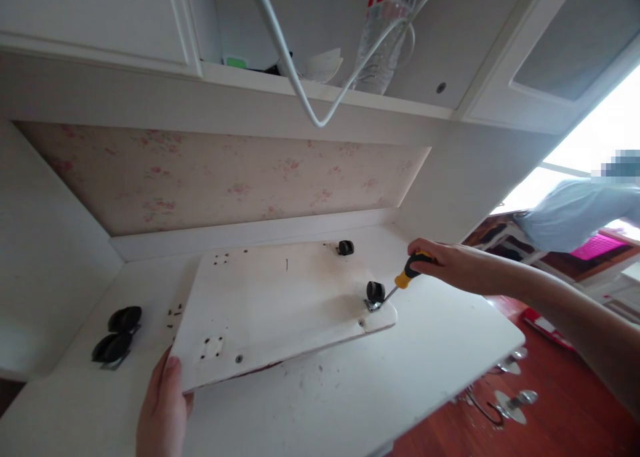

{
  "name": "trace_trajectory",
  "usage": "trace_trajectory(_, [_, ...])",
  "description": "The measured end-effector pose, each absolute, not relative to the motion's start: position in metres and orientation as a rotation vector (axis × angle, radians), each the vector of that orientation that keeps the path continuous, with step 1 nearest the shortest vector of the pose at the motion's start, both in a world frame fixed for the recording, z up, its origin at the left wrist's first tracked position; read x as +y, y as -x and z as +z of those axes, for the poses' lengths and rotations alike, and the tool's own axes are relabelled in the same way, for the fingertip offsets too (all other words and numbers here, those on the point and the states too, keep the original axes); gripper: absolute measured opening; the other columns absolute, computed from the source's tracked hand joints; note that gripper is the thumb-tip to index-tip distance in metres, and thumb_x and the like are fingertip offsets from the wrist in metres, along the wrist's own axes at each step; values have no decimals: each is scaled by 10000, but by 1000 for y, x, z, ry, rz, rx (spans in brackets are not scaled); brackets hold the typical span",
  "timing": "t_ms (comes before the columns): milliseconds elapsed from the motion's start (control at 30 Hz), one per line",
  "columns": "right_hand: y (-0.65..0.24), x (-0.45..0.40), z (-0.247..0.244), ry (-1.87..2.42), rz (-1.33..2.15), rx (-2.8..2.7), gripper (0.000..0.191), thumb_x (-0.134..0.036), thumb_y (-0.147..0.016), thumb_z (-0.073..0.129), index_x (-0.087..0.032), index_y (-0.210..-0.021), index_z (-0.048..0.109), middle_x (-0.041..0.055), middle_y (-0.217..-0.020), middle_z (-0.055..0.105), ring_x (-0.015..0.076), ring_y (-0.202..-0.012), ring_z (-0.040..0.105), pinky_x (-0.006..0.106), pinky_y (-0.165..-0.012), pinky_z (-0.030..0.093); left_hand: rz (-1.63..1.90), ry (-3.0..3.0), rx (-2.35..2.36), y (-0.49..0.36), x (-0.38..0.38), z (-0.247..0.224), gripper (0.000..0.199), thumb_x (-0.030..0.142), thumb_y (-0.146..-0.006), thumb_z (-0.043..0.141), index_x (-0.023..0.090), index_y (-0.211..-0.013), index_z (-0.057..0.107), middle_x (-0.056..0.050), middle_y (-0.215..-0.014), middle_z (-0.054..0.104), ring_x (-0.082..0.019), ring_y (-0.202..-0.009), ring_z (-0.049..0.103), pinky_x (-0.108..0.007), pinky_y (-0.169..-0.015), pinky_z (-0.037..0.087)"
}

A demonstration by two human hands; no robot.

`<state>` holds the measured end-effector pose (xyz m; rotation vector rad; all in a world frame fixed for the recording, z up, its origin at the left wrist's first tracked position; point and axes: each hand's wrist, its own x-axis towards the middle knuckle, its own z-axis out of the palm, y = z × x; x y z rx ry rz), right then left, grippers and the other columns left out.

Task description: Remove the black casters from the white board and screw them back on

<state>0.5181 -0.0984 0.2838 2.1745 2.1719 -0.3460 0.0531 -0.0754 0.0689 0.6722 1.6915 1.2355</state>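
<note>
- Clock directions are as the wearer sees them, with 12 at the top of the view.
- The board [280,304] lies over the white surface [345,390], between the hands; its long axis runs roughly from 9 to 3 o'clock, the right end slightly higher in view.
- The left hand [163,397] grips the board's near left corner, thumb on top, fingertips showing beneath the edge.
- The right hand [445,264] is wrapped around the handle of the driver [411,268], whose shaft slants toward 7 or 8 o'clock.
- The key relation: the shaft's tip is at the bracket of the near caster [375,291], on the board's right end. Whether it sits in a screw head cannot be told.
- That caster lies at about 8 o'clock from the right hand, clearly the nearer, and at about 2 o'clock from the left.
- The far caster [346,248] stands at the board's far right, at about 11 o'clock from the near one.
- Two loose casters [125,318] lie at about 11 o'clock from the left hand; loose screws [175,310] lie near 12, just beside the board.
</note>
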Motion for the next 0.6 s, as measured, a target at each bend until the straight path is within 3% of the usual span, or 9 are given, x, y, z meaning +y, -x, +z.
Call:
trace_trajectory(200, [-507,-106,301,-2115,-348,2308,278,-425,-941,393,-250,-1090,549,70,-1039,659,207,-870,608,357,-758,427,1221,-631,1713,-54,-76,55,608,572,-835,501,294,-1376,487,-79,-1405,522,-351,-1272,491,-591,-1028,389])
trace_trajectory(300, [-504,-106,301,-2039,-371,2355,265,-381,-936,390,-258,-1114,543,73,-1128,631,198,-890,611,354,-788,432,1232,-611,1708,-56,-75,54,600,550,-843,500,295,-1385,478,-83,-1407,519,-356,-1278,484,-593,-1025,385])
trace_trajectory(367, [-502,-103,298,-2096,-294,2293,294,-447,-926,409,-268,-1110,554,64,-1068,656,199,-830,623,350,-751,434,1244,-602,1707,-57,-74,54,595,554,-847,492,302,-1386,475,-81,-1422,505,-356,-1289,470,-596,-1024,380])
trace_trajectory(500, [-502,-94,287,-2306,125,1903,532,-691,-883,330,-244,-953,609,54,-688,634,233,-622,600,343,-582,381,1258,-611,1698,-58,-74,51,606,583,-851,477,315,-1394,468,-78,-1432,494,-357,-1298,458,-594,-1023,376])
trace_trajectory(600, [-503,-92,286,-2275,179,1882,537,-668,-907,288,-230,-879,597,50,-622,601,225,-578,577,326,-539,337,1266,-612,1687,-57,-74,48,628,598,-844,483,305,-1399,465,-90,-1414,509,-371,-1283,471,-598,-1013,386])
